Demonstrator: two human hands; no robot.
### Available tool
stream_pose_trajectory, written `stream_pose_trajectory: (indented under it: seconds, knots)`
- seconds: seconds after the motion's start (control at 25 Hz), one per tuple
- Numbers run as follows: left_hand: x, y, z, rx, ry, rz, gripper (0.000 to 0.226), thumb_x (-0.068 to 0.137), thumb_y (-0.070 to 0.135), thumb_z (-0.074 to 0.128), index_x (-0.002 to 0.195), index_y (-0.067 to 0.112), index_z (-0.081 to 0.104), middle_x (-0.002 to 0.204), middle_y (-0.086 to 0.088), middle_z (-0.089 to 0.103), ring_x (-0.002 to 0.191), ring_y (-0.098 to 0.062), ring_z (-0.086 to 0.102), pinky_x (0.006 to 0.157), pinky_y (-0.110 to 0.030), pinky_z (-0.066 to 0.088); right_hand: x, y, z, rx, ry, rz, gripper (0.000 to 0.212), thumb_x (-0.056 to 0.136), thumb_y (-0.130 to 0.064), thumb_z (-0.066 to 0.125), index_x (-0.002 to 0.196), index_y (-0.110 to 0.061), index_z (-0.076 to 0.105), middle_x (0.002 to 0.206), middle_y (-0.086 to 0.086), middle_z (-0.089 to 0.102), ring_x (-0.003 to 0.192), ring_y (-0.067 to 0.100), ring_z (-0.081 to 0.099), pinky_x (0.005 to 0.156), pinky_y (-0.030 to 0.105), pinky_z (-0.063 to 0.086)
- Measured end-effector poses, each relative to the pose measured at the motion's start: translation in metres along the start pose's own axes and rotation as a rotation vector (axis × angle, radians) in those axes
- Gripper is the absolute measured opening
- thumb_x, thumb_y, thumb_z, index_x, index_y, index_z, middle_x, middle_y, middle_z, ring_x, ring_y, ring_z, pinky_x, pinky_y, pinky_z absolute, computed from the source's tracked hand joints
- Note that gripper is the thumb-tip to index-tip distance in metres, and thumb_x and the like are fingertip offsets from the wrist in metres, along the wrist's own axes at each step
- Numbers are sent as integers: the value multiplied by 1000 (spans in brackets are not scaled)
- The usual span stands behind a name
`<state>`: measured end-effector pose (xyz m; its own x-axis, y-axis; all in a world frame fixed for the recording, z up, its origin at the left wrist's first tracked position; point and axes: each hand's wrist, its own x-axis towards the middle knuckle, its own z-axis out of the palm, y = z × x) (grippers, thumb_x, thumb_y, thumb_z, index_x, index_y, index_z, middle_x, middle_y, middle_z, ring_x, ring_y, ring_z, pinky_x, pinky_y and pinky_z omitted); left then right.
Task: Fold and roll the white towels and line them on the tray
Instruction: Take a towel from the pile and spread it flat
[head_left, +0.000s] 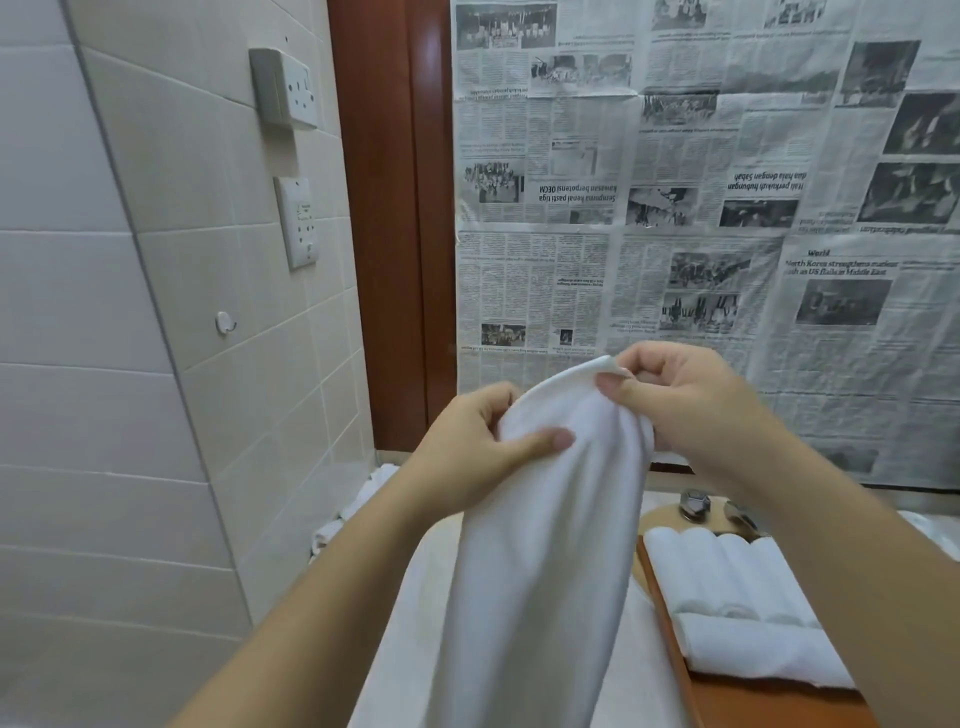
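Held up mid-air in the centre of view, one white towel (545, 519), hanging long and loosely gathered toward the bottom edge of the frame. Pinched at its upper edge by both hands: left hand (467, 447) with thumb pressed across the cloth and fingers curled behind the fold; right hand (685, 405), slightly higher, nipping the top corner between thumb and curled fingers. Two hands, two bare forearms, the pair close together with only a short span of hem between them. Below and to the right, a brown wooden tray (670, 644), its long left rim running just beside the hanging towel. On the tray, four rolled towels (727, 571) side by side, touching one another, and one more roll (758, 654) lying crosswise against their near ends; five in all, as far as can be told past the right forearm. Bare tray wood nearer the viewer. Behind the tray, two metal tap knobs (695, 503). To the left, low by the tiled wall (104, 364), a heap of loose white towels (358, 499); count not clear. On the wall, two socket plates (297, 223) and one small hook (224, 323). Straight ahead, a brown wooden frame (395, 208) and newspaper sheets (701, 182) covering the surface behind the hands.
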<state>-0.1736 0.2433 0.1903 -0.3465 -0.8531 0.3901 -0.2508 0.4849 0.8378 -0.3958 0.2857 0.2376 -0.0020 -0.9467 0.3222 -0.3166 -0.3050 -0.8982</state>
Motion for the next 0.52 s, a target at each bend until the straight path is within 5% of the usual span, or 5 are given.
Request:
stream_pose_trajectory:
  seconds: [0.12,0.24,0.28,0.44,0.52]
  knots:
    - [-22,-37,-2,24,-65,-123,35,85,48,83,81,17,68,73,4,67,66,-8,59,63,-32,47,-9,20,-18,49,42,125,20,92,-28,74,93,-8,71,86,30,60,73,28,51,65,42,42]
    - [-31,-51,-2,107,-68,-105,34,93,45,76,81,15,64,71,7,61,64,-6,53,61,-26,42,-21,40,-23,-245,-84,229,3,98,-15,67,99,-15,69,92,17,73,58,13,59,49,24,43]
    - [-31,-51,2,146,-75,-74,32,94,43,75,81,16,63,71,4,61,64,-6,51,61,-26,41,-25,46,-19,-378,-133,227,11,95,-17,69,104,-24,68,95,8,74,59,7,60,49,21,43]
    - [-28,-39,29,255,-172,81,17,93,32,77,83,22,67,74,4,63,67,-10,51,64,-28,42,-35,60,11,-637,-352,101,59,76,-39,86,125,-52,56,109,-19,62,97,1,63,79,19,52]
    - [-28,-38,37,280,-175,129,14,93,30,78,86,23,68,74,2,65,66,-14,53,63,-30,44,-34,69,22,-653,-467,43,38,78,-49,82,112,-42,66,98,-14,67,93,10,65,81,35,54]
